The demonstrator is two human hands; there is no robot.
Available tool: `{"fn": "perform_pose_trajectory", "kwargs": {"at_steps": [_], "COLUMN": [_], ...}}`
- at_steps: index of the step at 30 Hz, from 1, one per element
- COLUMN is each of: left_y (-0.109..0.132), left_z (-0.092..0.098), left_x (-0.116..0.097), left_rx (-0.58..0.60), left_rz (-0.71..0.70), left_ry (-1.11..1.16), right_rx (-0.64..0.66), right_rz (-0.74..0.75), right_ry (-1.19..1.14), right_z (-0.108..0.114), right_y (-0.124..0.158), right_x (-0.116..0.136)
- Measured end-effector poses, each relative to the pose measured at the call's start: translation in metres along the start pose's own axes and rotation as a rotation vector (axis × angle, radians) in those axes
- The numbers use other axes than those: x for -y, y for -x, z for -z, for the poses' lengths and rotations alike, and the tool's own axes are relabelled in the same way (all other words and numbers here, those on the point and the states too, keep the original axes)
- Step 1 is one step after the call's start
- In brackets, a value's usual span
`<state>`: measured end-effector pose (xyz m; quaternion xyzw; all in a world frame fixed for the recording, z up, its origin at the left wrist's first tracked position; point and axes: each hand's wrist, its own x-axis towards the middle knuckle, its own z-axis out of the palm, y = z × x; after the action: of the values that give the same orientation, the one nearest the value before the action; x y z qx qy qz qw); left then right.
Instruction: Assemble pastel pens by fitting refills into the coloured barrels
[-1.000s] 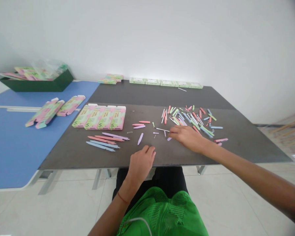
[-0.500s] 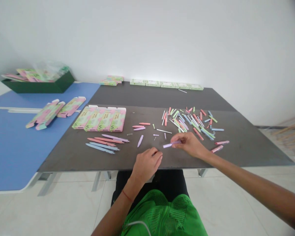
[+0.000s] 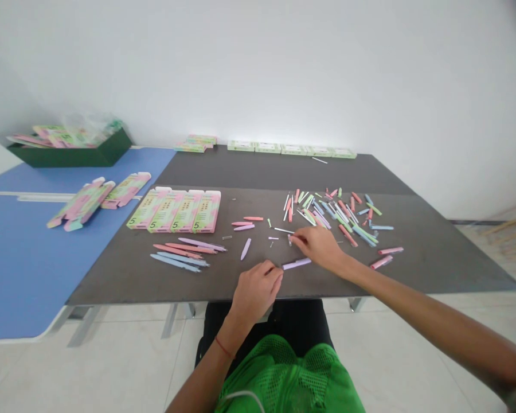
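Note:
My left hand (image 3: 258, 285) rests at the near edge of the dark table (image 3: 434, 252), fingers curled and pinched on the left end of a purple pen barrel (image 3: 297, 264). My right hand (image 3: 317, 245) lies just beyond that barrel. Its fingertips are pressed together on a small purple piece (image 3: 289, 236) beside a thin white refill (image 3: 284, 230). A loose pile of pastel pen parts (image 3: 339, 212) is spread right of and behind my right hand. Several assembled pens (image 3: 184, 249) lie in a row to the left.
Four pink-and-green boxes (image 3: 176, 209) lie side by side behind the pens. Flattened boxes (image 3: 94, 198) sit on the blue table (image 3: 26, 258), with a green bin (image 3: 73, 152) at its far end. More boxes (image 3: 290, 149) line the back edge. Two pink barrels (image 3: 384, 256) lie right.
My right hand brought the purple barrel from the pile toward me and passed it to my left hand. It then reached forward to the small pieces near the white refill.

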<state>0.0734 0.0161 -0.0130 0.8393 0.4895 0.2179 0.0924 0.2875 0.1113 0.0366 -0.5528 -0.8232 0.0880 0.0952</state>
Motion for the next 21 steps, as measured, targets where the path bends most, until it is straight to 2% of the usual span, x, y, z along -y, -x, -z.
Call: {"fn": "perform_pose_trajectory", "kwargs": {"at_steps": [3,6,9,13,15,18,21], "left_y": [0.0,0.0,-0.003,-0.011,-0.014,-0.014,-0.011], "left_z": [0.001,0.002,0.004,0.011,0.015,0.017,0.015], "left_x": [0.001,0.0,-0.001,-0.002,-0.001,0.004,0.007], "left_rx": [0.002,-0.006,-0.085,-0.221,-0.259,-0.309,-0.335], "left_rz": [0.014,0.026,0.061,0.055,0.031,0.036,0.009], "left_ry": [0.024,0.07,0.183,0.363,0.464,0.581,0.577], "right_rx": [0.04,0.06,0.102,0.168,0.16,0.152,0.207], "right_rz": [-0.107,-0.084,0.023,0.307,0.413,0.499,0.525], "right_ry": [0.091,0.075,0.026,-0.079,-0.126,-0.255,-0.412], "right_z": [-0.011,-0.016,-0.007,0.01,0.015,0.017,0.016], "right_y": [-0.021,-0.029,-0.022,-0.001,0.008,0.014,0.017], "right_x": [0.004,0.004,0.009,0.021,0.025,0.027,0.029]}}
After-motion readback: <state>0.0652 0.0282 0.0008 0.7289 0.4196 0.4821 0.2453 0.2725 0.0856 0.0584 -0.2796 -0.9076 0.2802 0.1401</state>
